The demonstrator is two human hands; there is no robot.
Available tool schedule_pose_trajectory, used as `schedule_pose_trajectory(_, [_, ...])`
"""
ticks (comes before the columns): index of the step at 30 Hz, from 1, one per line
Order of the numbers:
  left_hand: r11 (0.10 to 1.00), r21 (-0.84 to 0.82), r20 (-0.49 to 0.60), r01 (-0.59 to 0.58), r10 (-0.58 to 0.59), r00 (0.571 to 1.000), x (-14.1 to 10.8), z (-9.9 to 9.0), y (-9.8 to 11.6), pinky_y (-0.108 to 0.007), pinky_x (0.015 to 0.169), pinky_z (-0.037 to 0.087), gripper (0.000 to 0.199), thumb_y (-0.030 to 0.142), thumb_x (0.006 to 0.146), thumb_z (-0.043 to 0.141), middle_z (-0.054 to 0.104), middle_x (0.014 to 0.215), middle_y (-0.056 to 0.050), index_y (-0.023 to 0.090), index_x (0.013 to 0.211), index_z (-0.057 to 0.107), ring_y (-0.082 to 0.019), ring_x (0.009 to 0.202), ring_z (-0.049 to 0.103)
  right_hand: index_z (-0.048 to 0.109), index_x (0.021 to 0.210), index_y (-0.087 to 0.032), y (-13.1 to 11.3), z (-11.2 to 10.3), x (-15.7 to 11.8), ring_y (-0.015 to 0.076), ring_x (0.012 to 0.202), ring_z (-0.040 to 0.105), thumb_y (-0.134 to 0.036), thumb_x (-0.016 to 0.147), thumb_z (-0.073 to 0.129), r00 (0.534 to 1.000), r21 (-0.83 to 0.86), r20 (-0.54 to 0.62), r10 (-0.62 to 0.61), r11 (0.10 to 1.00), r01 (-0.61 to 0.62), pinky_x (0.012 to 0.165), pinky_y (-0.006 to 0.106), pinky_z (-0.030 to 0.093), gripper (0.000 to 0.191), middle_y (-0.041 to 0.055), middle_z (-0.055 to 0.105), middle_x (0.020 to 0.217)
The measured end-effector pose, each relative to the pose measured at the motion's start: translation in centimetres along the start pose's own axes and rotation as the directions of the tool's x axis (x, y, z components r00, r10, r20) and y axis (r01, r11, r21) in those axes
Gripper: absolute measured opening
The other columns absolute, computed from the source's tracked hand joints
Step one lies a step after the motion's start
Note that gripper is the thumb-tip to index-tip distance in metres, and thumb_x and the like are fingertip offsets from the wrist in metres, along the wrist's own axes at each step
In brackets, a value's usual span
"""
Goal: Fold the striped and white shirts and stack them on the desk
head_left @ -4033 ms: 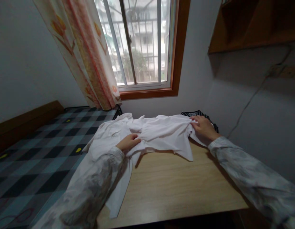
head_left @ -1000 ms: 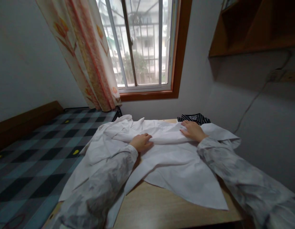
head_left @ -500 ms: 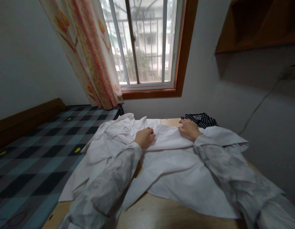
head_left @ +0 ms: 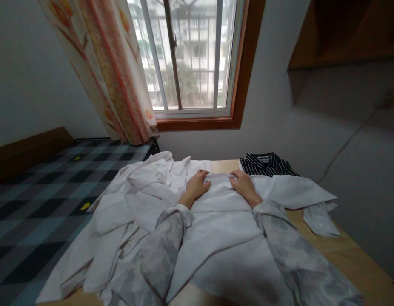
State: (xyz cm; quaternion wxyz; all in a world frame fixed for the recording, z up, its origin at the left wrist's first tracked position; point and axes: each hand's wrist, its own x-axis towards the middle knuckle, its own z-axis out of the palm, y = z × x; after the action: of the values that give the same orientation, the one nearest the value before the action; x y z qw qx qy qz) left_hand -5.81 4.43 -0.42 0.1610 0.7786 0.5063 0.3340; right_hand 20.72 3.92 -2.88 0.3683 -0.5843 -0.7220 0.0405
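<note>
A white shirt point(head_left: 224, 221) lies spread over the wooden table, its fabric loosely layered and creased. My left hand point(head_left: 198, 185) pinches its far edge with thumb and curled fingers. Slightly to the right, my right hand point(head_left: 243, 183) grips the same edge in a similar way, and a short stretch of cloth runs between the two. One sleeve reaches out to the right, where a buttoned cuff point(head_left: 321, 221) hangs folded under on the tabletop. On the left, more white cloth point(head_left: 149, 187) is bunched in a heap; whether it belongs to the same shirt I cannot tell.
Behind my right hand lies a black-and-white striped garment point(head_left: 267, 164), folded. The wooden table point(head_left: 353, 259) meets a bed with a checked cover point(head_left: 56, 204) at left. A floral curtain point(head_left: 110, 76) and a window point(head_left: 190, 59) are ahead; a shelf point(head_left: 346, 38) hangs at upper right.
My left hand has moved up to the far edge, and my right hand has come slightly left and down. The cloth between them lies straighter, and the cuff at right has come into view.
</note>
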Motion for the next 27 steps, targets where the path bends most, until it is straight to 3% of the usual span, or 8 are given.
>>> schedule_pose_trajectory(5, [0.996,-0.085,-0.099,0.014,-0.022,0.995,0.6,0.3,-0.6,-0.029,0.075,0.048,0.017,0.013,0.079,0.069,0.064,0.101,-0.003,0.02,0.095,0.068,-0.015,0.079,0.058,0.071,0.096,-0.021,0.3,0.1,0.1,0.025,0.093,0.068,-0.026,0.096,0.059,0.981,0.24,-0.192,0.001,0.97,0.046,0.089,0.036,0.051,0.013,0.0082,0.074,0.1])
schedule_pose_trajectory(9, [0.999,-0.037,-0.154,0.033,-0.039,0.987,0.5,0.2,-0.2,-0.029,0.072,0.041,0.007,0.022,0.091,0.069,0.064,0.09,0.0,0.022,0.094,0.063,-0.017,0.076,0.056,0.068,0.093,-0.021,0.1,-0.3,0.0,0.0241,0.086,0.063,-0.032,0.096,0.065,0.957,0.281,-0.281,0.075,0.96,0.008,0.083,0.037,0.05,0.012,0.0076,0.069,0.097])
schedule_pose_trajectory(13, [0.994,0.032,-0.186,0.102,-0.095,0.978,0.2,-0.1,0.6,-0.03,0.07,0.035,0.012,0.03,0.097,0.069,0.064,0.083,0.0,0.023,0.093,0.06,-0.018,0.076,0.056,0.064,0.092,-0.022,-0.1,-0.5,0.0,0.0219,0.079,0.057,-0.032,0.095,0.067,0.943,0.254,-0.325,0.066,0.967,0.02,0.079,0.036,0.048,0.011,0.0053,0.063,0.094])
schedule_pose_trajectory(21, [0.984,0.117,-0.219,0.137,-0.109,0.97,0.0,-0.7,1.1,-0.032,0.067,0.026,0.024,0.024,0.097,0.063,0.056,0.071,0.001,0.024,0.078,0.049,-0.019,0.07,0.05,0.054,0.086,-0.024,-0.6,-0.6,-0.1,0.0202,0.076,0.053,-0.029,0.092,0.069,0.963,0.305,-0.27,-0.008,0.948,0.094,0.072,0.033,0.044,0.016,0.0011,0.057,0.086])
schedule_pose_trajectory(27, [0.964,0.099,-0.29,0.245,-0.208,0.934,0.2,-0.6,0.7,-0.031,0.067,0.029,0.014,0.028,0.103,0.06,0.061,0.074,0.0,0.025,0.09,0.056,-0.021,0.072,0.057,0.061,0.09,-0.023,-0.4,-1.0,-0.1,0.0243,0.092,0.062,-0.02,0.088,0.064,0.969,0.324,-0.163,-0.183,0.918,0.228,0.084,0.037,0.05,0.004,0.0059,0.063,0.095])
